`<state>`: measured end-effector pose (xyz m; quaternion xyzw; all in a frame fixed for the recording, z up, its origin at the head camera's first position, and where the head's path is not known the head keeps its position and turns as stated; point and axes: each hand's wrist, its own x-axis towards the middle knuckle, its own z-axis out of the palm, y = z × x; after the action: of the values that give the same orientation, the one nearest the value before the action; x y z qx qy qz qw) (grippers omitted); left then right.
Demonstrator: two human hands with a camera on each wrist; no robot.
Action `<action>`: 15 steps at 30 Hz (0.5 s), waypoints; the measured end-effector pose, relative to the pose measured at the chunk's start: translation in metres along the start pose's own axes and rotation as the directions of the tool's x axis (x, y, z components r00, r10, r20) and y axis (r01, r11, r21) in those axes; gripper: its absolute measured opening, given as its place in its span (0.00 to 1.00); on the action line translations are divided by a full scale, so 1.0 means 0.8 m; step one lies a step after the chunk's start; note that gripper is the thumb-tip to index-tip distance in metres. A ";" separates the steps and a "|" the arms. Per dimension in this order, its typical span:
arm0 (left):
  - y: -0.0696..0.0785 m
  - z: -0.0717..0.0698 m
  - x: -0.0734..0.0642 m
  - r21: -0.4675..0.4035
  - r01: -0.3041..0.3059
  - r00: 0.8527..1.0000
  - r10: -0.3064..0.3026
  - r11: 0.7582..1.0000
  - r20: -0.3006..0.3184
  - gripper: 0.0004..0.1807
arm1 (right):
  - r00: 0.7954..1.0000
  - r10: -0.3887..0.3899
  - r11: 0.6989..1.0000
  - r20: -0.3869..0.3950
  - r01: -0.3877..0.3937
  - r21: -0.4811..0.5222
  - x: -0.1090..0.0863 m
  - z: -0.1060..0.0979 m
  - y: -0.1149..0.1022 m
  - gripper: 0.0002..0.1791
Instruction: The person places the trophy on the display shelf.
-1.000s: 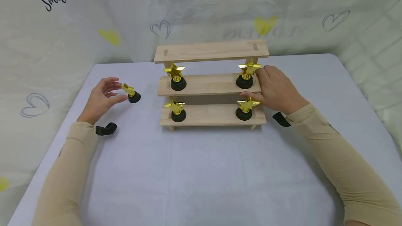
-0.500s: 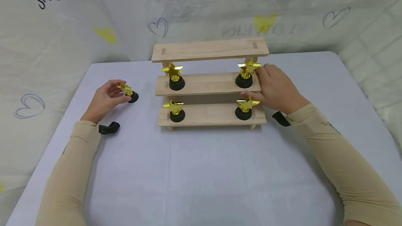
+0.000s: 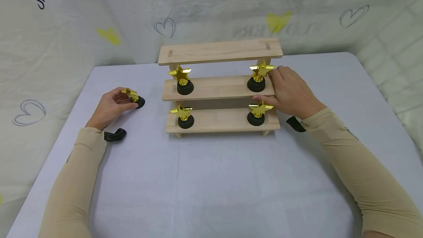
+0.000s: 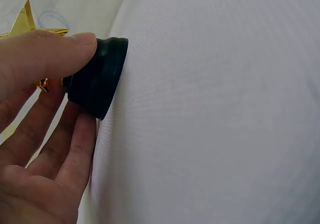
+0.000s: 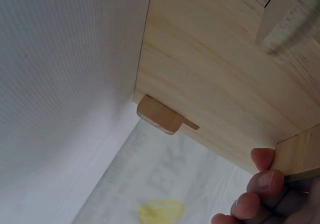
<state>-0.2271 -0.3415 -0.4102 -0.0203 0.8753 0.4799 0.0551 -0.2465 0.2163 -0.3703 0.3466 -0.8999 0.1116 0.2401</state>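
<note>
At the left of the head view, my left hand (image 3: 107, 109) holds a gold star trophy (image 3: 140, 102) with a black base. In the left wrist view the thumb presses the black base (image 4: 107, 69), with fingers behind it; the base meets the white cloth. My right hand (image 3: 292, 93) grips the right end of a three-tier wooden shelf (image 3: 218, 88), thumb at the middle board's front. The right wrist view shows fingertips (image 5: 260, 186) at a board's edge. Star trophies stand at both ends of the middle board, left (image 3: 184, 86) and right (image 3: 257, 83).
On the bottom board stand two more star trophies, left (image 3: 185, 120) and right (image 3: 256, 117). The top board (image 3: 221, 51) bears nothing. A white cloth covers the table (image 3: 211, 179); a printed curtain (image 3: 211, 6) hangs behind.
My left hand has moved slightly right and closed round the trophy, its thumb now on the base. My right hand keeps its grip on the shelf. The head view has shifted slightly.
</note>
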 end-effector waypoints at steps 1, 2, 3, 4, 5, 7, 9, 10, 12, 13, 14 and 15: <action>0.001 0.000 0.000 0.002 0.001 1.000 -0.001 1.000 -0.004 0.28 | 1.000 0.000 1.000 -0.001 0.000 0.000 0.000 0.000 0.000 0.57; 0.001 0.001 -0.001 0.000 0.000 1.000 0.000 1.000 -0.007 0.28 | 1.000 0.000 1.000 -0.001 0.000 0.001 0.000 -0.001 0.000 0.57; 0.002 0.001 -0.002 -0.002 0.000 1.000 0.000 1.000 -0.011 0.27 | 1.000 0.002 1.000 0.000 -0.002 0.001 0.000 -0.001 0.000 0.57; 0.003 0.001 -0.002 0.002 0.000 1.000 0.000 1.000 -0.015 0.27 | 1.000 0.003 1.000 0.001 -0.003 0.001 0.000 -0.001 0.000 0.57; 0.003 0.001 -0.002 0.011 0.001 1.000 0.000 1.000 -0.018 0.28 | 1.000 0.004 1.000 0.003 -0.004 0.002 0.000 -0.001 0.000 0.57; 0.003 0.002 -0.002 0.034 0.006 1.000 -0.005 0.999 -0.021 0.28 | 1.000 0.007 1.000 0.011 -0.007 0.003 0.000 -0.002 0.000 0.57; 0.003 0.003 -0.002 0.068 0.012 1.000 -0.010 0.998 -0.022 0.28 | 1.000 0.012 1.000 0.020 -0.012 0.002 0.000 -0.002 0.000 0.58; 0.003 0.003 -0.001 0.086 0.016 1.000 -0.014 0.996 -0.021 0.29 | 1.000 0.013 1.000 0.023 -0.013 0.002 -0.001 -0.001 0.000 0.58; 0.004 0.004 -0.001 0.123 0.024 1.000 -0.022 0.992 -0.017 0.30 | 1.000 0.014 1.000 0.028 -0.014 -0.001 -0.001 -0.001 0.001 0.58; 0.004 0.004 -0.001 0.140 0.026 1.000 -0.024 0.990 -0.013 0.31 | 0.999 0.014 1.000 0.030 -0.014 -0.002 -0.001 -0.001 0.001 0.58; 0.004 0.005 -0.001 0.151 0.028 1.000 -0.027 0.988 -0.010 0.32 | 0.999 0.012 1.000 0.031 -0.012 -0.003 -0.001 -0.001 0.001 0.58; 0.005 0.005 -0.002 0.163 0.031 1.000 -0.030 0.986 -0.006 0.32 | 0.999 0.010 1.000 0.032 -0.010 -0.005 -0.001 0.000 0.001 0.58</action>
<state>-0.2258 -0.3362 -0.4089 -0.0299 0.9113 0.4059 0.0624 -0.2467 0.2174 -0.3703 0.3432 -0.9057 0.1052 0.2256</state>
